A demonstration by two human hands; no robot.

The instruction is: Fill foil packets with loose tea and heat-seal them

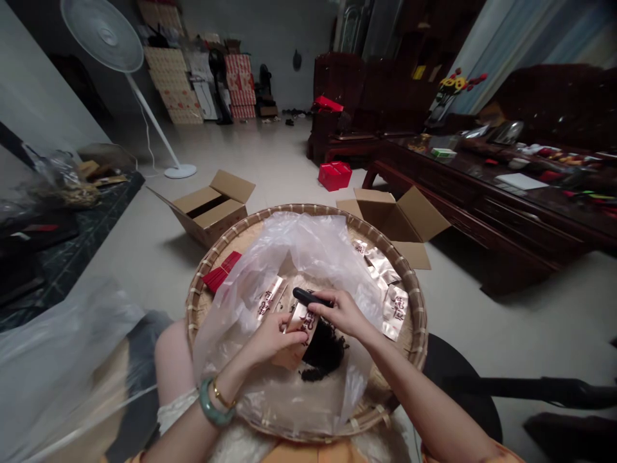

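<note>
A round woven bamboo tray (202,283) rests on my lap, lined with a clear plastic bag (299,251) that holds a pile of dark loose tea leaves (325,354). My left hand (272,341) is closed on a small silver printed packet (304,319), held over the leaves. My right hand (340,312) grips a black scoop (308,297) just above the packet's mouth. Several more silver packets (393,308) lie along the tray's right side. A stack of red packets (220,271) lies at its left.
Two open cardboard boxes stand on the floor beyond the tray, one at the left (209,206) and one at the right (398,222). A dark wooden table (506,206) with clutter runs along the right. A standing fan (120,45) is at the back left.
</note>
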